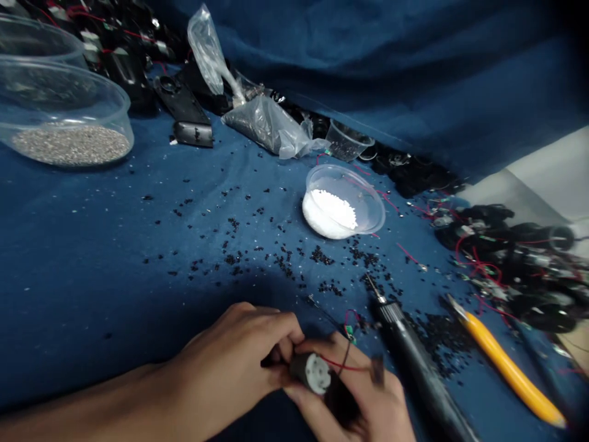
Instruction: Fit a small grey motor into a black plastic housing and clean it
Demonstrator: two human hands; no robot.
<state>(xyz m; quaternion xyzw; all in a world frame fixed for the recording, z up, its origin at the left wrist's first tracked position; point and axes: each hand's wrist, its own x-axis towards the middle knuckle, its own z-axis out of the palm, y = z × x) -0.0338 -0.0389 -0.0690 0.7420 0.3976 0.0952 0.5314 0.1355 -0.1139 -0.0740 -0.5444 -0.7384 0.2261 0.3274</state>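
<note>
Fingers [257,319] of L hand [230,350] and R hand [363,399] clenched on small motor [310,372] w/ red wire [343,367], held low over desk [92,245], just beside soldering iron [405,344]; looks like wiring step.

Dim room, soft light. Light seemed to come from far side; blue cloth [83,245] looked paler there. Big dark shadow lay near camera, around upper hand [234,350] and lower hand [363,399]. Lower hand a bit blurred. Small shine on clear plastic bowl [64,116] and plastic bag [207,49]. White beads [331,212] looked very bright. Black tool [414,362], yellow-handled tool [506,368], wire pile [515,264] went soft. Edges looked bent. Top right corner went dark.
</note>
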